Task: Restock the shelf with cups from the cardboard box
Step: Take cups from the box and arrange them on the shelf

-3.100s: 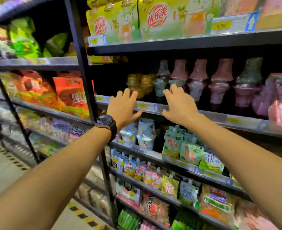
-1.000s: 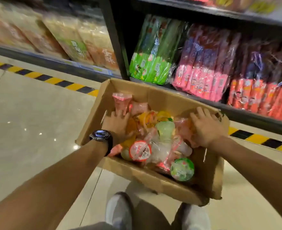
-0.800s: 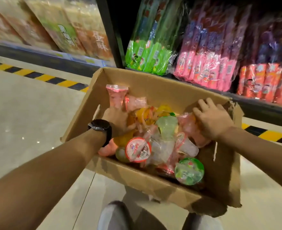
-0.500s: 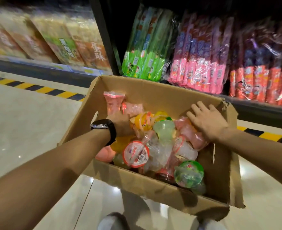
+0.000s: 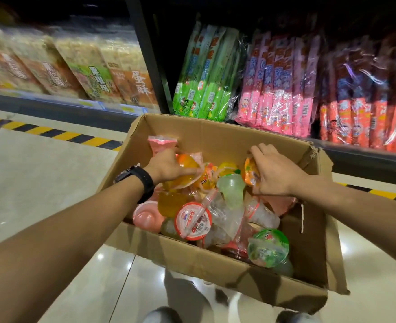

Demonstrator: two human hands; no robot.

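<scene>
An open cardboard box (image 5: 199, 261) sits on the floor in front of me, holding several jelly cups in orange, pink, green and clear. My left hand (image 5: 164, 165), with a black watch on the wrist, is closed around an orange cup (image 5: 187, 164) at the box's left. My right hand (image 5: 272, 172) grips another orange cup (image 5: 250, 171) near the far right of the pile. A red-lidded cup (image 5: 193, 220) and a green-lidded cup (image 5: 268, 246) lie near the front of the box.
The lowest shelf behind the box holds green (image 5: 206, 75), pink (image 5: 278, 89) and red (image 5: 364, 108) stick packs; snack bags (image 5: 94, 73) fill the left bay. A black upright (image 5: 149, 57) divides them. Yellow-black tape (image 5: 52, 132) runs along the glossy floor. My shoes (image 5: 162, 316) show below.
I looked down from the upper shelf to the box. Both hands moved into the pile and, over the last half second, each closed on an orange cup and lifted it slightly.
</scene>
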